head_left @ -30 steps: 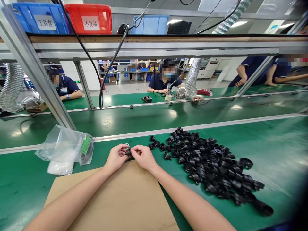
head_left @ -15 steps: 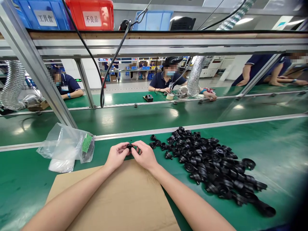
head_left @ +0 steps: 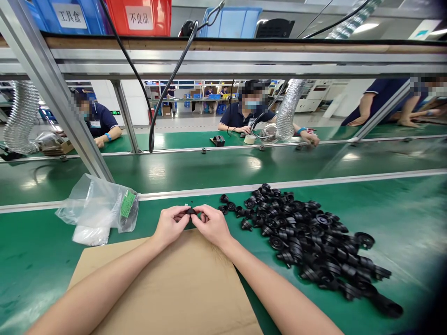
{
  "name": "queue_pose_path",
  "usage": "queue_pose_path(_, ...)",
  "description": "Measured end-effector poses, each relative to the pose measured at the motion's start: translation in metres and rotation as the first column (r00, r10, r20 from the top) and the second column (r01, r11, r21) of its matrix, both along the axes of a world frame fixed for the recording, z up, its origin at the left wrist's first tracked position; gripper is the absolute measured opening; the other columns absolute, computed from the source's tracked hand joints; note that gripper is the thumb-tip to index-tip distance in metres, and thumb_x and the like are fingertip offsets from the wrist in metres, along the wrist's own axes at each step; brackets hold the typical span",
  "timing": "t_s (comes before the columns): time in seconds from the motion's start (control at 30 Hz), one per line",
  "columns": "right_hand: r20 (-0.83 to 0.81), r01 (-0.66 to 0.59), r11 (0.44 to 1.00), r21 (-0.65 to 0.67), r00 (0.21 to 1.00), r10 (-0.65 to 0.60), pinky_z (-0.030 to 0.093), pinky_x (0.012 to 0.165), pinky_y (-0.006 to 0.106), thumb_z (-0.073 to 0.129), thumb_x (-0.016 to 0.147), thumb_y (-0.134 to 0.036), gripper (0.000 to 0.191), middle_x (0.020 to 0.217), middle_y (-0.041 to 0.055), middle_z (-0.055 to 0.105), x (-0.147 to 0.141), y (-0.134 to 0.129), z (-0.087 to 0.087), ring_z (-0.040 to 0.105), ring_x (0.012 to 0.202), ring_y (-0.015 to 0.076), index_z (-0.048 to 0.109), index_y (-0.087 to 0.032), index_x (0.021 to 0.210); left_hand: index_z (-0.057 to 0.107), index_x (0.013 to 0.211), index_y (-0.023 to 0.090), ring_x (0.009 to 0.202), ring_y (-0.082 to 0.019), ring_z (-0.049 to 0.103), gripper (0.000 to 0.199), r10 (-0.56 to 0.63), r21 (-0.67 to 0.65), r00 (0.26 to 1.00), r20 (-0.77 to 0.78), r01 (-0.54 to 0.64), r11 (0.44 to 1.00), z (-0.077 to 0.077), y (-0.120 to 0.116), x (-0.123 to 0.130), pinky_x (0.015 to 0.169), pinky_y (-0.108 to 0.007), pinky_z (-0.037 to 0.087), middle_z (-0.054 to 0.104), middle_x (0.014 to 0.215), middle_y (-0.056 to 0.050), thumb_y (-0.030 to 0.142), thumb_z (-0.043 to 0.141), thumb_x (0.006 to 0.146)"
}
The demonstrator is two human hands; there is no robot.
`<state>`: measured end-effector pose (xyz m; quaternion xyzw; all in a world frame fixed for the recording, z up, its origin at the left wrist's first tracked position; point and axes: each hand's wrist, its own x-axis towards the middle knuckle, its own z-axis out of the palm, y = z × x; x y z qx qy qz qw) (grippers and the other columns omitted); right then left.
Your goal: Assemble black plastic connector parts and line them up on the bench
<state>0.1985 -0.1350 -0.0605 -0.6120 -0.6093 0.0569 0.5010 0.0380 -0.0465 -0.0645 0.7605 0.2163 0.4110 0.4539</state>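
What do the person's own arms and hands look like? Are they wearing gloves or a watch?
No gloves! The left hand and right hand are both bare. No sleeves show on the left forearm or right forearm, and there's no watch on either wrist. Some fingers are partly hidden, so I can't rule out rings.

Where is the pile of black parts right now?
In the head view, the pile of black parts lies on the green tabletop, to the right of the right hand and the cardboard.
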Motion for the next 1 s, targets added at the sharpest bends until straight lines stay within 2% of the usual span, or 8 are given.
queue_pose_path(0.27,0.020,0.026,1.000,-0.004,0.999,-0.026,0.039,0.058,0.028,0.061,0.091,-0.029,0.014,0.066,-0.0009,0.059,-0.009,-0.003,0.007,0.049,0.056,0.0150,0.073,-0.021,0.092,0.078,0.104,0.018,0.086,-0.021,0.074,0.022,-0.001,0.005,1.000,-0.021,0.001,1.000,0.006,-0.001,-0.002,0.077,-0.031,0.062,0.078,0.101,-0.007,0.024,0.063,0.088)
queue_pose_path(0.37,0.153,0.081,0.995,-0.064,0.986,-0.070,0.041,0.061,0.028,0.062,0.092,-0.027,0.013,0.069,-0.0003,0.063,-0.001,-0.003,0.010,0.055,0.060,0.0165,0.074,-0.023,0.095,0.076,0.108,0.019,0.087,-0.021,0.074,0.023,-0.028,-0.036,0.999,-0.040,0.027,0.999,0.003,0.001,0.000,0.081,-0.033,0.062,0.077,0.102,-0.007,0.027,0.065,0.090)
queue_pose_path(0.43,0.333,0.172,0.982,-0.080,0.933,-0.137,0.043,0.066,0.029,0.062,0.093,-0.024,0.013,0.080,0.0024,0.068,0.013,-0.003,0.012,0.061,0.074,0.0197,0.074,-0.023,0.097,0.072,0.115,0.019,0.093,-0.021,0.072,0.026,0.013,0.011,0.999,-0.032,-0.012,1.000,0.001,0.006,0.001,0.084,-0.033,0.061,0.075,0.105,-0.007,0.027,0.064,0.091)
queue_pose_path(0.53,0.583,0.381,0.923,-0.057,0.763,-0.279,0.044,0.073,0.032,0.059,0.093,-0.018,0.015,0.095,0.0088,0.069,0.040,-0.007,0.015,0.061,0.094,0.0260,0.073,-0.020,0.094,0.068,0.115,0.020,0.096,-0.021,0.068,0.024,0.168,0.158,0.986,-0.016,-0.163,0.974,-0.003,0.020,-0.001,0.080,-0.032,0.058,0.070,0.108,-0.008,0.022,0.059,0.093)
queue_pose_path(0.63,0.700,0.507,0.861,-0.048,0.632,-0.333,0.045,0.077,0.035,0.059,0.091,-0.016,0.016,0.098,0.0132,0.066,0.060,-0.011,0.016,0.057,0.096,0.0290,0.074,-0.017,0.090,0.067,0.104,0.019,0.087,-0.020,0.064,0.021,0.264,0.230,0.960,-0.091,-0.237,0.944,-0.011,0.035,-0.005,0.072,-0.031,0.054,0.066,0.103,-0.008,0.013,0.053,0.090)
queue_pose_path(0.73,0.733,0.498,0.867,-0.039,0.603,-0.314,0.045,0.086,0.039,0.060,0.089,-0.017,0.022,0.115,0.0153,0.064,0.064,-0.011,0.015,0.053,0.107,0.0315,0.076,-0.016,0.105,0.068,0.101,0.019,0.083,-0.020,0.062,0.025,0.263,0.240,0.952,-0.159,-0.221,0.945,-0.019,0.042,-0.008,0.070,-0.031,0.054,0.065,0.100,-0.007,0.008,0.054,0.085)
queue_pose_path(0.87,0.780,0.400,0.916,-0.037,0.584,-0.224,0.037,0.105,0.049,0.055,0.098,-0.026,0.039,0.150,0.0119,0.048,0.063,-0.003,0.004,0.040,0.133,0.0355,0.064,-0.025,0.136,0.070,0.110,0.021,0.101,-0.024,0.063,0.031,0.204,0.277,0.951,-0.234,-0.136,0.951,-0.022,0.039,-0.009,0.086,-0.037,0.056,0.066,0.110,-0.008,0.007,0.055,0.087)
queue_pose_path(1.0,0.800,0.503,0.861,-0.075,0.546,-0.250,0.027,0.111,0.063,0.052,0.101,-0.023,0.034,0.143,0.0167,0.056,0.077,0.003,-0.007,0.042,0.132,0.0409,0.066,-0.017,0.132,0.070,0.114,0.021,0.109,-0.027,0.062,0.032,0.207,0.319,0.936,-0.285,-0.111,0.941,-0.023,0.039,-0.007,0.099,-0.045,0.054,0.066,0.116,-0.010,0.008,0.056,0.089)
